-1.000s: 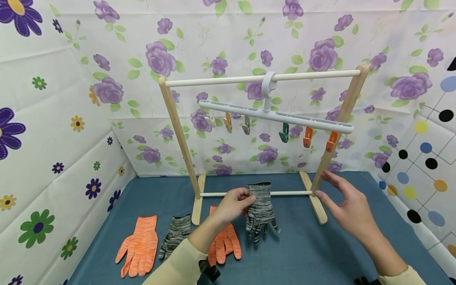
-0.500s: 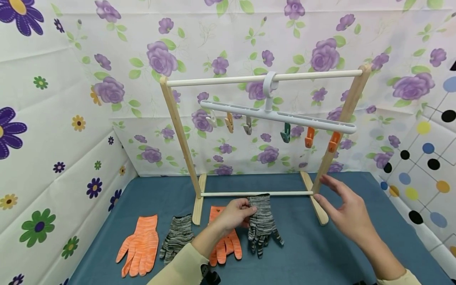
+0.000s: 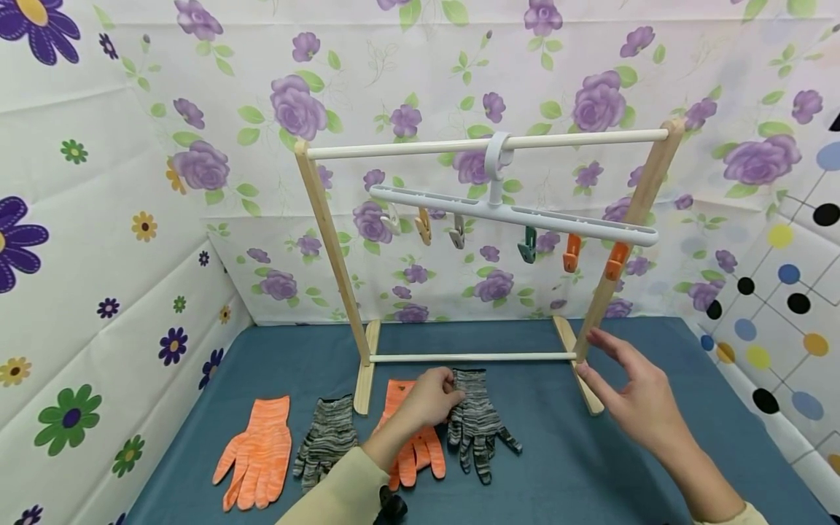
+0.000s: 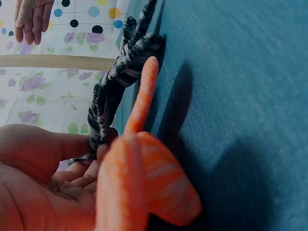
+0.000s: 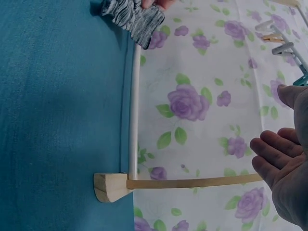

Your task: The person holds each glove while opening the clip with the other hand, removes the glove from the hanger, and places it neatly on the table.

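Observation:
My left hand (image 3: 429, 397) pinches a grey-and-black knit glove (image 3: 479, 423) at the left side of its cuff. That glove's fingers spread toward me over the blue cloth, and in the left wrist view my thumb and fingertips close on the edge of the glove (image 4: 108, 91). Under my left forearm, partly covered, lies an orange glove (image 3: 413, 456). Another grey-and-black glove (image 3: 328, 430) and an orange glove (image 3: 256, 452) lie further left. My right hand (image 3: 636, 394) is held up with relaxed fingers beside the rack's right post (image 3: 600, 299), holding nothing.
A wooden rack with a top bar (image 3: 407, 149) stands at the back. From it hangs a white hanger (image 3: 558, 220), tilted, carrying several clips, among them a green clip (image 3: 527, 245) and an orange clip (image 3: 572, 253). Flowered cloth walls (image 3: 433, 65) enclose the table.
My left hand has lowered the grey-and-black glove from in front of the lower bar down to the cloth. My right hand has barely moved, drifting slightly downward.

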Tool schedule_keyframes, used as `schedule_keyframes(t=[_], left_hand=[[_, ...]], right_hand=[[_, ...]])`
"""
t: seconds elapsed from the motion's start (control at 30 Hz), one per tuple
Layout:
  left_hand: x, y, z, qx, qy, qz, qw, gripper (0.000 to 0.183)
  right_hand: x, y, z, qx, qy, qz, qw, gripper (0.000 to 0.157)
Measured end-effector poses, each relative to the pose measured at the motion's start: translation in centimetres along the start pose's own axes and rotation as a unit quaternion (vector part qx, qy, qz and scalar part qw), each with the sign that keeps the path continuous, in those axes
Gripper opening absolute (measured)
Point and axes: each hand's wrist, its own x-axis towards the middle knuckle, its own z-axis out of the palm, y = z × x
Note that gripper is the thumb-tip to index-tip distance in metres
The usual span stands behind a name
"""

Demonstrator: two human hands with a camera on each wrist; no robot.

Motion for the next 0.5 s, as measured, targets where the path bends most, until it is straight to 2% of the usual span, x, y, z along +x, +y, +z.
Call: schedule_keyframes(t=[0.23, 0.5], left_hand=[[0.24, 0.23, 0.43, 0.078, 0.027, 0.008, 0.9966, 0.013], [0.9, 0.2, 0.97, 0.149, 0.042, -0.03, 0.9876, 0.039]], right_hand=[[-0.36, 0.01, 0.1, -0.002, -0.02, 0.008, 1.0, 0.064], [-0.7, 0.19, 0.15, -0.019, -0.039, 0.004, 0.999, 0.065]])
